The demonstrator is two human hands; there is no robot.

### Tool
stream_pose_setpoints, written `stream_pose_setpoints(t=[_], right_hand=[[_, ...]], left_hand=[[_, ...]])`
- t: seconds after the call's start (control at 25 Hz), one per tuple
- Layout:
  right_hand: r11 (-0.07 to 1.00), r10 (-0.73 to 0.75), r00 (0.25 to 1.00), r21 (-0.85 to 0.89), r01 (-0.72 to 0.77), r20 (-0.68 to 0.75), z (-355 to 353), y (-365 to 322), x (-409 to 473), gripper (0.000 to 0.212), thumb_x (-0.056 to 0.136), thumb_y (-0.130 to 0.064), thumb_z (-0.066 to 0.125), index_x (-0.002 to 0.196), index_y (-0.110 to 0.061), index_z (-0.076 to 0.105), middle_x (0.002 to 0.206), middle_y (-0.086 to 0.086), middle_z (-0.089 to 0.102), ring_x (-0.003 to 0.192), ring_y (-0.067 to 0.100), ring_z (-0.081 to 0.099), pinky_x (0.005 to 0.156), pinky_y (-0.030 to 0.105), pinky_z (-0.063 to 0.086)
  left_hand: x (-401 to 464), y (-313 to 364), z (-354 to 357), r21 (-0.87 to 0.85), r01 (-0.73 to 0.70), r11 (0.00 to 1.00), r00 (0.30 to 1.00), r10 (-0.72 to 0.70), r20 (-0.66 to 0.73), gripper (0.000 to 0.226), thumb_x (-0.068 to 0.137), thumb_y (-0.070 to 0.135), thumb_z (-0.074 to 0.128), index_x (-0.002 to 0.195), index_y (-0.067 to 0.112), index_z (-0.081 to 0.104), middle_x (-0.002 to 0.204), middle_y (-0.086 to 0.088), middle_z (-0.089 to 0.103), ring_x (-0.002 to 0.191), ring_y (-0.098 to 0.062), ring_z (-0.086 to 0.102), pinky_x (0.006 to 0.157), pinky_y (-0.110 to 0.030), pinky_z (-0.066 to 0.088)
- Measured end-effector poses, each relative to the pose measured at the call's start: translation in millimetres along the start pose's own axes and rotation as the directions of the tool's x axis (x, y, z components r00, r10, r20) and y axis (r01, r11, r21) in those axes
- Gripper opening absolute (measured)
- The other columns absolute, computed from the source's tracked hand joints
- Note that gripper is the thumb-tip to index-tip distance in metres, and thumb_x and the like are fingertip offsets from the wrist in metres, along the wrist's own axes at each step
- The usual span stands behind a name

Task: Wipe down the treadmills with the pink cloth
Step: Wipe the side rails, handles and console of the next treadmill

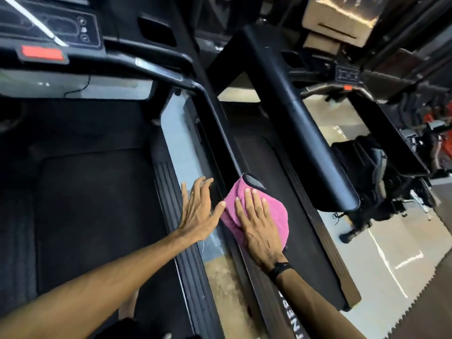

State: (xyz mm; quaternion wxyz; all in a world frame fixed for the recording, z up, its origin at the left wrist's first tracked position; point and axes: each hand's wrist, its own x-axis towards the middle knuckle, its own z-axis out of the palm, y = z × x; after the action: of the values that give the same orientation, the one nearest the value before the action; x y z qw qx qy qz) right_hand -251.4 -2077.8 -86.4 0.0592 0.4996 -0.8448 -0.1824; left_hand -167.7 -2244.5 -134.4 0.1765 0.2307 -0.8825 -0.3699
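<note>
At five o'clock, the right hand (259,226) pressed flat on the pink cloth (274,216) against one treadmill's side rail (244,255), the left hand (198,211) lay released beside it, and most wiping seemingly remained.

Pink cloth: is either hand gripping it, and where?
Neither grips it. The right hand presses flat on the pink cloth's middle; the left hand is open beside it.

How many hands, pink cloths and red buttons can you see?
Hands: 2, the left hand flat and bare, the right hand flat on the cloth
Pink cloths: 1, pink cloth
Red buttons: 2, near red button, far red button
Total: 5
</note>
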Motion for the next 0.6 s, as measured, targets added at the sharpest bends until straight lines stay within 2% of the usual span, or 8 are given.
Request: stream_pose_setpoints(t=[0.12,0.2,0.28,0.4,0.44,0.52,0.6], right_hand=[[0.993,-0.092,0.995,-0.081,0.090,-0.024,-5.5,0.4,23.5,0.057,0.096,-0.017,0.029,0.150,-0.001,0.040,0.158,0.025,0.032,0.147,0.040,0.029,0.118,0.054,0.031],[0.985,-0.138,0.990,-0.106,0.136,-0.005,-9.0,-2.2,44.0,0.056,0.099,-0.021,0.025,0.149,0.000,0.040,0.156,0.023,0.036,0.147,0.038,0.032,0.118,0.053,0.031],[0.968,-0.193,0.981,-0.156,0.195,0.025,-8.5,-3.6,64.1,0.054,0.103,-0.024,0.028,0.150,0.000,0.038,0.156,0.022,0.037,0.148,0.037,0.030,0.121,0.052,0.025],[0.922,-0.262,0.960,-0.269,0.279,0.099,-15.6,-4.0,73.7,0.071,0.095,-0.022,-0.002,0.149,0.002,0.039,0.155,0.022,0.038,0.149,0.038,0.025,0.126,0.049,0.008],[0.899,-0.286,0.951,-0.310,0.309,0.119,-19.8,-4.1,72.2,0.073,0.095,-0.023,-0.003,0.149,0.001,0.040,0.154,0.022,0.040,0.149,0.038,0.024,0.126,0.049,0.006],[0.836,-0.337,0.925,-0.395,0.380,0.177,-25.2,-4.3,57.1,0.061,0.101,-0.029,0.014,0.150,-0.003,0.040,0.154,0.020,0.040,0.148,0.039,0.023,0.125,0.049,0.003],[0.754,-0.383,0.883,-0.461,0.468,0.271,-24.9,0.5,30.0,0.071,0.100,-0.048,0.031,0.154,-0.002,0.030,0.157,0.022,0.033,0.149,0.041,0.020,0.124,0.052,0.001]], left_hand=[[-14.2,-9.2,3.5,-0.005,0.097,0.995,0.995,-0.097,-0.019,0.075,0.091,0.059,0.031,0.145,0.007,0.034,0.147,-0.012,0.035,0.140,-0.026,0.038,0.121,-0.054,-0.008],[-24.2,-9.9,7.9,-0.008,0.179,0.984,0.983,-0.179,-0.048,0.077,0.090,0.060,0.030,0.144,0.006,0.035,0.146,-0.012,0.035,0.136,-0.027,0.044,0.121,-0.055,-0.008],[-33.0,-5.2,12.9,-0.025,0.237,0.971,0.967,-0.239,-0.085,0.078,0.089,0.061,0.029,0.144,0.006,0.036,0.146,-0.012,0.036,0.134,-0.028,0.046,0.121,-0.057,-0.006],[-45.5,6.2,21.8,-0.074,0.317,0.945,0.934,-0.325,-0.147,0.080,0.087,0.062,0.026,0.146,0.008,0.033,0.147,-0.008,0.034,0.131,-0.025,0.048,0.121,-0.055,-0.007],[-49.7,9.1,24.8,-0.098,0.346,0.933,0.918,-0.359,-0.168,0.079,0.086,0.061,0.026,0.146,0.010,0.032,0.147,-0.006,0.033,0.130,-0.024,0.048,0.121,-0.055,-0.006],[-66.6,18.0,35.2,-0.138,0.414,0.900,0.876,-0.435,-0.210,0.081,0.085,0.063,0.023,0.147,0.011,0.029,0.148,-0.005,0.032,0.133,-0.023,0.046,0.121,-0.054,-0.007],[-86.2,25.6,45.6,-0.178,0.469,0.865,0.843,-0.499,-0.203,0.085,0.085,0.065,0.020,0.149,0.011,0.026,0.150,-0.005,0.031,0.138,-0.022,0.040,0.121,-0.054,-0.008]])
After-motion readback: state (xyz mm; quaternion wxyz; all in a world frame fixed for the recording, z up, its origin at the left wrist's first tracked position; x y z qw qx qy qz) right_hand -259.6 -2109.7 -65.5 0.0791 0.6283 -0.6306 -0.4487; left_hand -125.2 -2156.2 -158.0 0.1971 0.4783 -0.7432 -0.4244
